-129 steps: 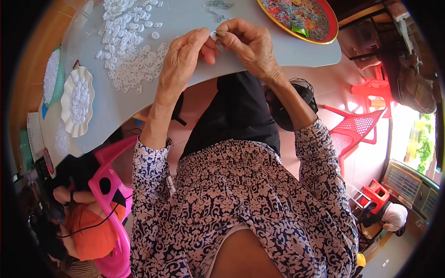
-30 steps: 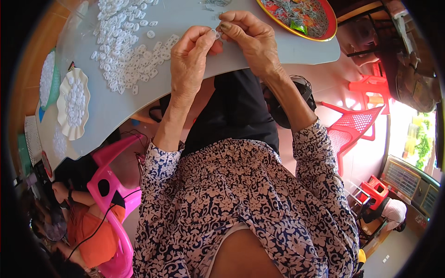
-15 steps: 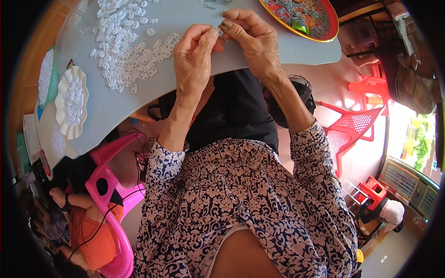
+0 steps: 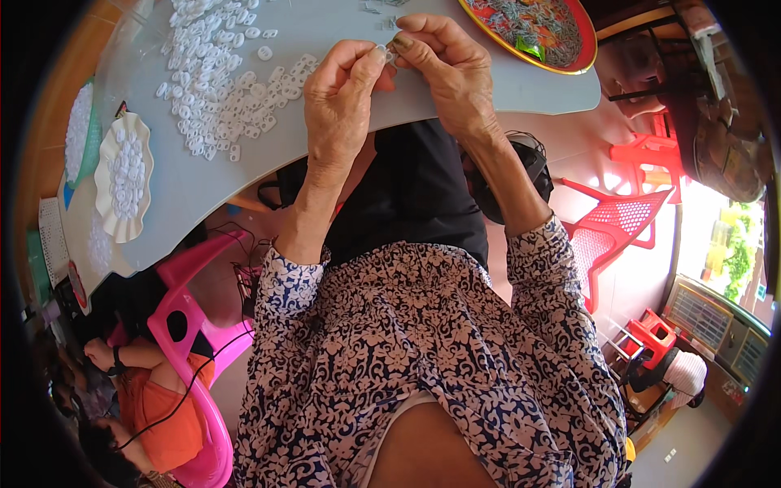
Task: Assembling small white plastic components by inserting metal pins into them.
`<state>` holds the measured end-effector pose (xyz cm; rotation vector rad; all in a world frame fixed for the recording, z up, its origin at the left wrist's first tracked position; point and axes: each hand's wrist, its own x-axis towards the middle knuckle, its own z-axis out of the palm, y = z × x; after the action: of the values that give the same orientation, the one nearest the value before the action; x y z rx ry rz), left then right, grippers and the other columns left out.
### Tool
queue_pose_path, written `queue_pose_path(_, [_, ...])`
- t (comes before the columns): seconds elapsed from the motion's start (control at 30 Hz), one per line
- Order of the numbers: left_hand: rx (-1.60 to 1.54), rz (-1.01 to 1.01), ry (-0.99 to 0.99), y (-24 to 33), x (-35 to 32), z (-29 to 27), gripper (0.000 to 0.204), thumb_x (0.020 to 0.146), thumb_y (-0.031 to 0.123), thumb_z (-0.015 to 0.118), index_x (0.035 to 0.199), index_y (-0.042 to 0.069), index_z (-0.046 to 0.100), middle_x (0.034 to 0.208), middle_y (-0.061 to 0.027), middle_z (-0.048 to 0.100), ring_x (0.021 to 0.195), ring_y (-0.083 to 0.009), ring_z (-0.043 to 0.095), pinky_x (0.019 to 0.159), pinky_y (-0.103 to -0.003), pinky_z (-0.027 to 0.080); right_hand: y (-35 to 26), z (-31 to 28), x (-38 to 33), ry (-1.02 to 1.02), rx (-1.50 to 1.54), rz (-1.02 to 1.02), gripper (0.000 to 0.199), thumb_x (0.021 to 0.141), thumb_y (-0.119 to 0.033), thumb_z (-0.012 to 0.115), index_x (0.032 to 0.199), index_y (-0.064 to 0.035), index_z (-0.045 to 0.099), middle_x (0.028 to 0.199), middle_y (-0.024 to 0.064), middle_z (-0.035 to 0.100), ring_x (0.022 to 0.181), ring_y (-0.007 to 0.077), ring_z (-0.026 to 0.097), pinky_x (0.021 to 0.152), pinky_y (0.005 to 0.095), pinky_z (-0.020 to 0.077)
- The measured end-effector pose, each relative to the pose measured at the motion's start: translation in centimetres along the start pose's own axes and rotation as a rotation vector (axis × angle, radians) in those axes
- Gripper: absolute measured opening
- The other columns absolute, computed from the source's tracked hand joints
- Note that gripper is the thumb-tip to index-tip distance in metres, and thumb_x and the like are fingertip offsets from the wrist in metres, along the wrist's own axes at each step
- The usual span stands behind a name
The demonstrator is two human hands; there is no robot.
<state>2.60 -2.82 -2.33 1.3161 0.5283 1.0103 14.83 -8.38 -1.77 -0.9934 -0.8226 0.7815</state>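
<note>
My left hand (image 4: 340,102) pinches a small whitish plastic piece (image 4: 388,56) between thumb and forefinger, above the near part of the grey table. Against it, the thumb and fingers of my right hand (image 4: 452,73) are pressed together; what lies in that pinch is too small to make out. To the left of my hands spreads a heap of small white plastic pieces with holes (image 4: 220,114). On the right stands a round red tray with a gold rim (image 4: 587,61), filled with thin grey metal pins. A few loose pins (image 4: 382,6) lie beyond my fingertips.
A scalloped cream dish (image 4: 106,183) of white pieces sits at the table's left, near a green basket (image 4: 91,159). Red plastic chairs (image 4: 622,220) stand to the right. At lower left, a person in orange (image 4: 167,423) sits on a pink chair (image 4: 215,447).
My hands stay together at nearly the same spot, with only a slight shift of the fingers. The person in orange at lower left has leaned, bringing their head into view.
</note>
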Motion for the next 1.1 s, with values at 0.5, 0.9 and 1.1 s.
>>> queue_pose_path(0.5, [0.019, 0.013, -0.025, 0.0, -0.1, 0.0, 0.013, 0.092, 0.013, 0.056, 0.091, 0.001, 0.06, 0.075, -0.0012, 0.06, 0.068, -0.0059, 0.053, 0.062, -0.019, 0.041, -0.3, -0.3, 0.1, -0.07, -0.076, 0.034, 0.015, 0.087, -0.009, 0.064, 0.097, 0.0032, 0.063, 0.079, 0.005, 0.065, 0.073, 0.0093, 0.06, 0.068, 0.0228, 0.05])
queue_pose_path(0.9, [-0.012, -0.008, -0.048, -0.3, 0.0, -0.1, 0.014, 0.092, 0.014, 0.057, 0.091, 0.001, 0.061, 0.069, 0.0012, 0.058, 0.062, -0.0017, 0.047, 0.055, -0.017, 0.036, -0.1, -0.6, 0.3, -0.104, -0.228, 0.031, 0.018, 0.088, -0.015, 0.065, 0.086, 0.0023, 0.064, 0.07, 0.0007, 0.061, 0.065, 0.0057, 0.053, 0.06, 0.0203, 0.0452])
queue_pose_path(1.1, [0.039, 0.055, -0.058, -0.7, 0.2, -0.2, 0.015, 0.092, 0.015, 0.057, 0.092, 0.001, 0.061, 0.068, 0.001, 0.058, 0.061, -0.002, 0.047, 0.053, -0.017, 0.035, -0.6, 0.1, 0.1, -0.081, -0.314, -0.017, 0.021, 0.089, -0.018, 0.063, 0.083, 0.0019, 0.064, 0.067, 0.0, 0.06, 0.06, 0.0053, 0.05, 0.057, 0.0208, 0.0432])
